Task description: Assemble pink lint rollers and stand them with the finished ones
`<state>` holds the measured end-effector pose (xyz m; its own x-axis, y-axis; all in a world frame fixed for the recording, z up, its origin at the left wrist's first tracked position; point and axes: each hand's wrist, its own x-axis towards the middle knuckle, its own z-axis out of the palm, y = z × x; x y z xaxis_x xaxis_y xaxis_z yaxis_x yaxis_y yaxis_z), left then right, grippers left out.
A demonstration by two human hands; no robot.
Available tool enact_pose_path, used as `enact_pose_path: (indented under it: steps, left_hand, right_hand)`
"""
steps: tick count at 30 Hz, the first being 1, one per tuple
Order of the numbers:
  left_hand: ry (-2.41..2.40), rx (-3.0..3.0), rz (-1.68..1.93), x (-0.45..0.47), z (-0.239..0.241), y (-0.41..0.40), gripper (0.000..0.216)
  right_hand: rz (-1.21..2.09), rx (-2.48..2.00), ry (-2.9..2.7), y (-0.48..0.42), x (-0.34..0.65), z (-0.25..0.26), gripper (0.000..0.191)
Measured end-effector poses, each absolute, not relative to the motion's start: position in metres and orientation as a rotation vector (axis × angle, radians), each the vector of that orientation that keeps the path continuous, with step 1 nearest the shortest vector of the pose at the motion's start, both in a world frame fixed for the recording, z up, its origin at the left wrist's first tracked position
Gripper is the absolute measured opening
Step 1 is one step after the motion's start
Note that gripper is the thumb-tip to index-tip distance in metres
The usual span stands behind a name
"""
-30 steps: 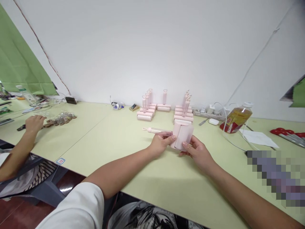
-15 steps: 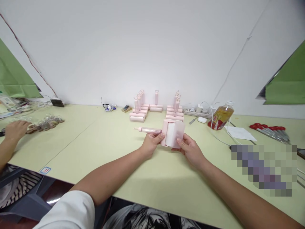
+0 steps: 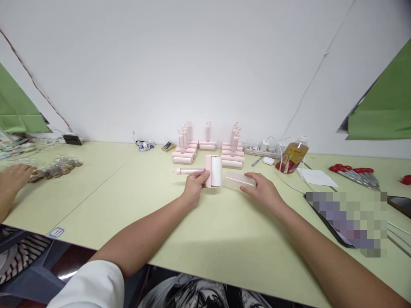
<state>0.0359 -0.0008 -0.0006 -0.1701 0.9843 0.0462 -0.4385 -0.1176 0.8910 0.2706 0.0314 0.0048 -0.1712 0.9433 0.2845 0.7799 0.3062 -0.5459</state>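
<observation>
My left hand (image 3: 193,188) is closed round a pink lint roller (image 3: 208,171), near where its handle meets the head. The handle (image 3: 189,171) points left, and the white roll (image 3: 216,172) faces right, uncovered. In my right hand (image 3: 261,188) is a clear plastic cover (image 3: 236,180), pinched at its right end between thumb and fingers. A gap lies between cover and roll. Behind them several more pink lint rollers (image 3: 232,161) stand in two rows with handles upright, and a single one (image 3: 207,145) stands between the rows at the back.
A drink bottle (image 3: 293,156), a power strip (image 3: 257,150) with cables and a tablet-like device (image 3: 343,222), blurred out, lie to the right. Red-ended tools (image 3: 356,173) sit farther right. At far left, another person's hand (image 3: 16,177) is beside several small bagged items (image 3: 59,167).
The clear cover has come off the roller head and moved right in my right hand. My left hand has shifted slightly left with the lint roller. The view has turned slightly.
</observation>
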Motion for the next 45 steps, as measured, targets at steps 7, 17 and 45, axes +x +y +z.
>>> enact_pose_path:
  steps: [7, 17, 45]
  left_hand:
    - [1.021, 0.972, 1.471, 0.037, -0.007, 0.000, 0.046]
    - [0.954, 1.230, 1.197, 0.057, -0.011, -0.022, 0.049]
    - [0.850, 1.278, 0.951, 0.031, -0.008, 0.001, 0.039]
  right_hand:
    - [0.345, -1.534, -2.060, 0.038, 0.274, -0.003, 0.051]
    - [1.347, -1.048, -1.474, -0.015, 0.230, 0.005, 0.058]
    - [1.761, -1.157, -1.656, -0.002, 0.249, 0.011, 0.044]
